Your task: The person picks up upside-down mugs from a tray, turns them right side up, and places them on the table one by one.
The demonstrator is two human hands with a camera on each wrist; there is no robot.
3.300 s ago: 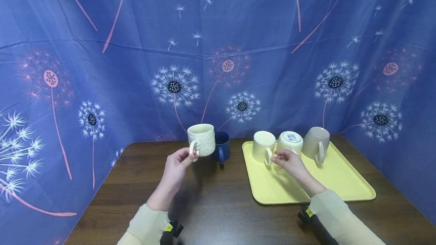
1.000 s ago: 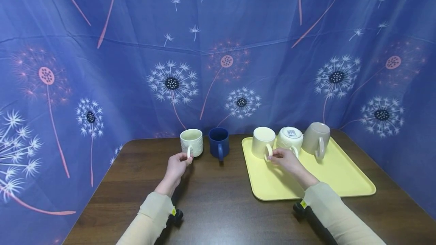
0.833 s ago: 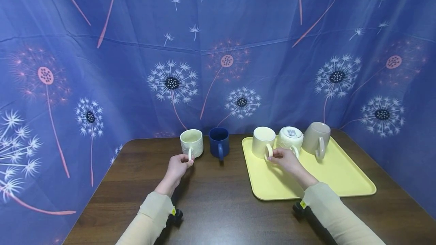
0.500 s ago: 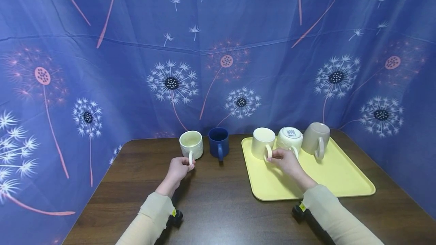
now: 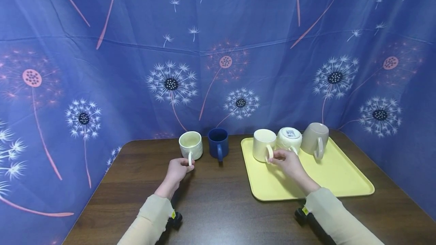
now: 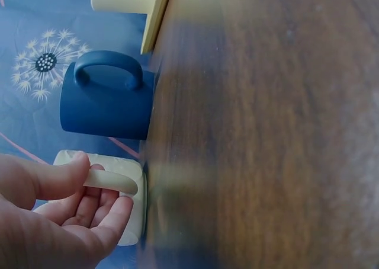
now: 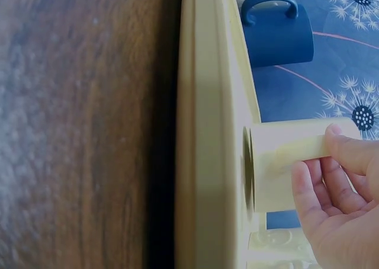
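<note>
With my left hand (image 5: 178, 169) I pinch the handle of a pale green embossed mug (image 5: 190, 143), which stands upright on the table at the back. Just right of it is a dark blue mug (image 5: 218, 141), upright too. My right hand (image 5: 289, 163) pinches the handle of a cream mug (image 5: 261, 146) turned mouth down over the yellow tray (image 5: 327, 182). In the right wrist view a dark gap shows under the rim of this cream mug (image 7: 284, 186). Beside it on the tray, partly behind my right hand, sits an upside-down white embossed mug (image 5: 289, 139) with a label on its base.
An upside-down grey-beige mug (image 5: 315, 139) stands at the tray's back right. The brown wooden table (image 5: 218, 214) ends at a blue dandelion-print cloth (image 5: 272, 48) hanging behind and at both sides.
My left hand has brought the pale green mug down from the air onto the table, left of the blue mug. The cream mug has shifted slightly in my right hand's grip.
</note>
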